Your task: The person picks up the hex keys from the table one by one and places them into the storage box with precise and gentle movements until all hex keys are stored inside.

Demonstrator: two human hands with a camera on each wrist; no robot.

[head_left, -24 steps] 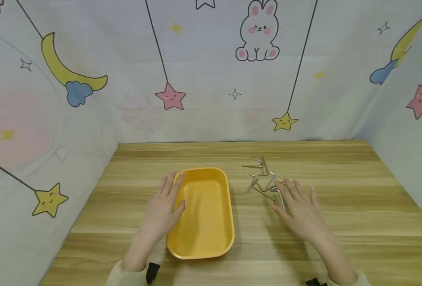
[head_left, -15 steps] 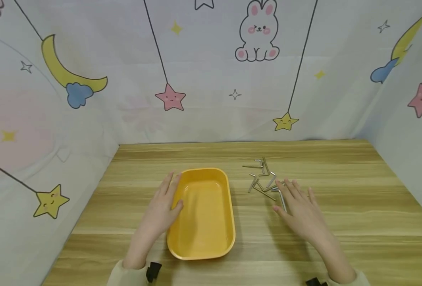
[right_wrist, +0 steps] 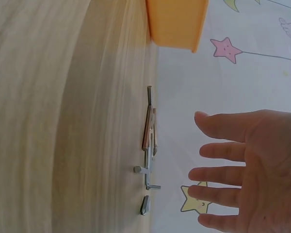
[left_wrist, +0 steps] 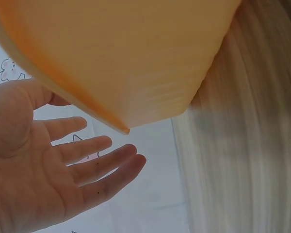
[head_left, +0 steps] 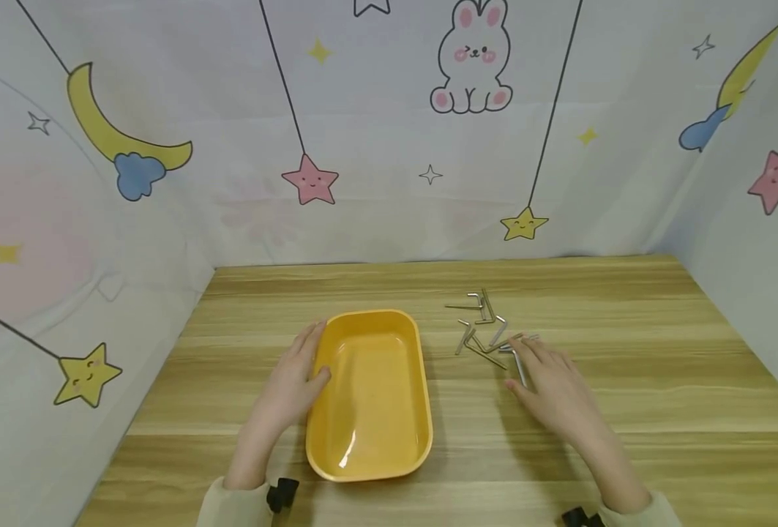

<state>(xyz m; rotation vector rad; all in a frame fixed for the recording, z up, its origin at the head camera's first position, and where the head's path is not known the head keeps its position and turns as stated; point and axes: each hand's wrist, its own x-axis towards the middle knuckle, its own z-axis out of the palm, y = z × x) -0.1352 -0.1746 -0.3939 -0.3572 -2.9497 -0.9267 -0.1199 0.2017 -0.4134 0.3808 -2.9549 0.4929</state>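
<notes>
A yellow rectangular tray lies on the table, its inside bare. At its left side is my left hand, with the thumb reaching over the rim and the other fingers outside the wall. The left wrist view shows those fingers extended and apart below the tray's edge. Several L-shaped hex keys, some brass-coloured and some silver, are scattered right of the tray. My right hand hovers palm down over their near right end, holding nothing. In the right wrist view its fingers are extended, apart from the keys.
The wood-grain table extends beyond both hands. White cloth printed with stars, moons and a rabbit hangs behind it and along both sides.
My left hand has shifted slightly left and lower, its thumb drawing back toward the tray's rim. My right hand's fingers have dipped slightly toward the hex keys. Tray and keys stay put.
</notes>
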